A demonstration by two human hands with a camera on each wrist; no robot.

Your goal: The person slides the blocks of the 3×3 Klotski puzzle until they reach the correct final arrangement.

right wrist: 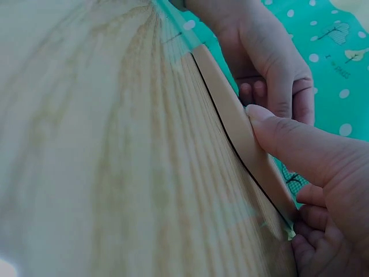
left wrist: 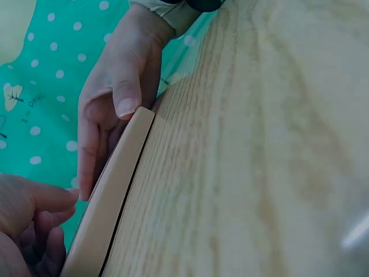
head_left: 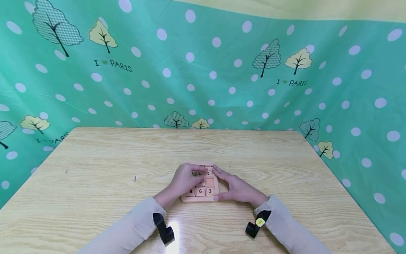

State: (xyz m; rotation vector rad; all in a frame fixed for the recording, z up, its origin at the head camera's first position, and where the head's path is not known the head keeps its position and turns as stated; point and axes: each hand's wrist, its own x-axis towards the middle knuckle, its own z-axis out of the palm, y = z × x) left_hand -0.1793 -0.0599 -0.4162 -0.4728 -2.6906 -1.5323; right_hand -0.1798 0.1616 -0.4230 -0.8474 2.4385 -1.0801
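A pink sliding number puzzle (head_left: 198, 200) lies on the table, its printed heading at the far side. My left hand (head_left: 182, 180) reaches over its left part, thumb and index finger apart above the upper tiles and the other fingers bent in. Tiles 1 and 2 (head_left: 208, 174) show by those fingertips; tiles 8, 6 and 3 (head_left: 210, 191) line the near row. Below tile 2 is a gap with no tile. The left hand hides the rest of the middle row. My right hand (head_left: 236, 188) holds the frame's right side, thumb (right wrist: 268, 118) at the near corner and fingers at the far one.
The light wooden table (head_left: 111, 165) stretches out around the puzzle. A green dotted curtain (head_left: 203, 81) with tree prints hangs behind it and along the sides. Each wrist wears a black strap with a camera (head_left: 165, 231), close above the tabletop.
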